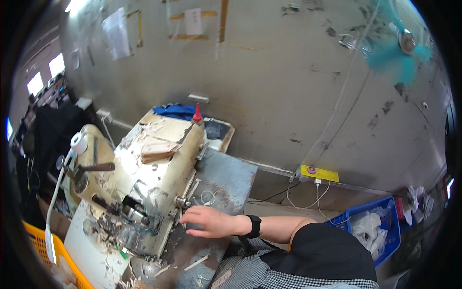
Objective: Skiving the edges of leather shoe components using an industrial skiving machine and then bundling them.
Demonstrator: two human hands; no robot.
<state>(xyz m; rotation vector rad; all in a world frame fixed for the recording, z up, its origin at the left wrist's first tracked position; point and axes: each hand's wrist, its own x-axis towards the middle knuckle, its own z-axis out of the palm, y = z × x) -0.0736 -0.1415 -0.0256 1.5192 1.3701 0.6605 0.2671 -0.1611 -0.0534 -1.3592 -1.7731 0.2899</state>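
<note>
My right hand (208, 222) reaches in from the right, a dark band around its wrist. Its fingers are apart and slightly bent, with nothing visible in them. They are beside a small metal knob (182, 203) on a cream-coloured bench machine (166, 168); whether they touch it I cannot tell. Greasy metal parts and pale scraps cover the machine's near end. On top of its body lies a small stack of flat tan pieces (159, 151). My left hand is out of view.
A grey worktop (226, 168) holds a thin ring (208, 197) and a pale strip (196, 262). A red-capped bottle (197, 115) stands behind the machine. A lamp (78, 143) and an orange basket (72, 262) are at left. Right are a blue crate (393, 236), a yellow power strip (327, 174) and a teal fan (407, 42).
</note>
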